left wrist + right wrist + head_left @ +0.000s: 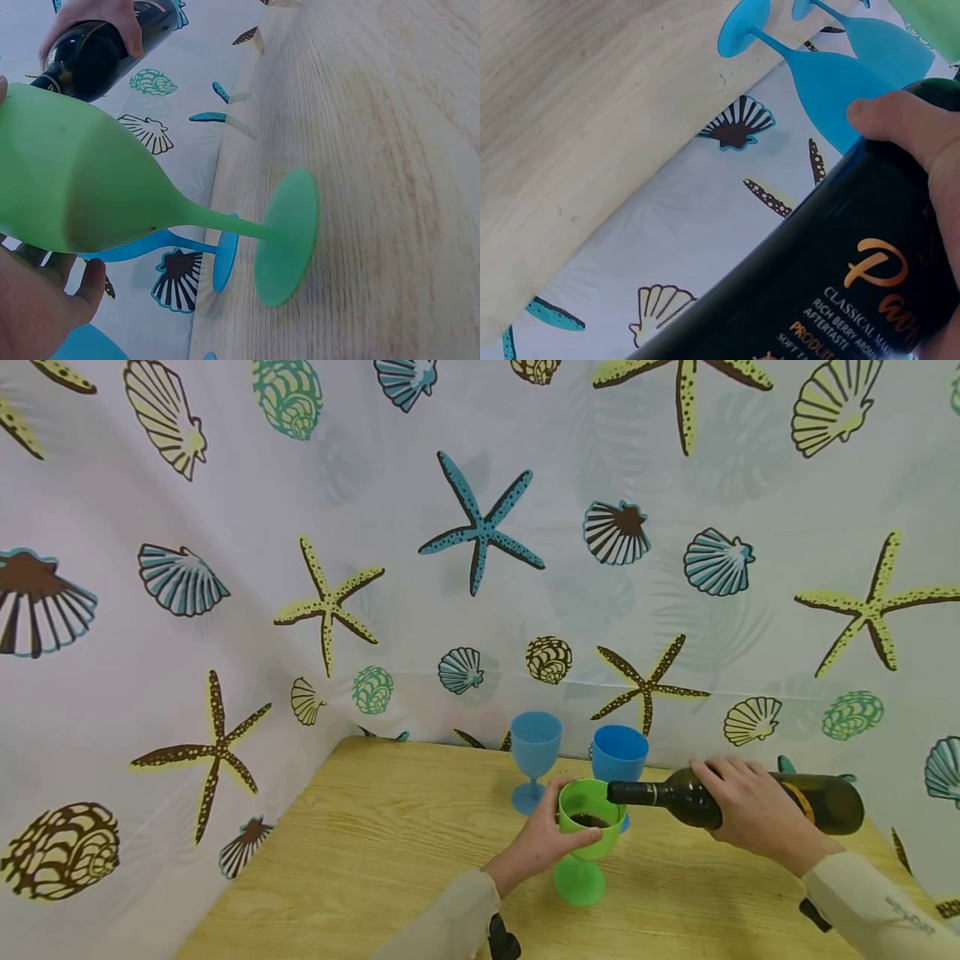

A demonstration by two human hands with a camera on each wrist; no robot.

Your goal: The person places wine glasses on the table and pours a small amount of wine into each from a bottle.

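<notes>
My left hand (536,843) holds a green plastic goblet (579,878) by its bowl, fingers behind and thumb across the near side. Dark liquid (588,820) shows inside the bowl. In the left wrist view, the goblet's stem and round foot (289,236) appear upright on the wooden table. My right hand (761,814) grips a dark wine bottle (690,797) round its body. The bottle lies nearly level, with its neck pointing left and its mouth over the goblet's right rim. Orange and white lettering shows on the bottle's label (855,300) in the right wrist view.
Two blue goblets stand just behind the green one: a lighter blue goblet (536,747) on the left and a deeper blue goblet (619,756) on the right. The wooden table (360,835) meets a curtain (390,618) printed with shells and starfish at the back and sides.
</notes>
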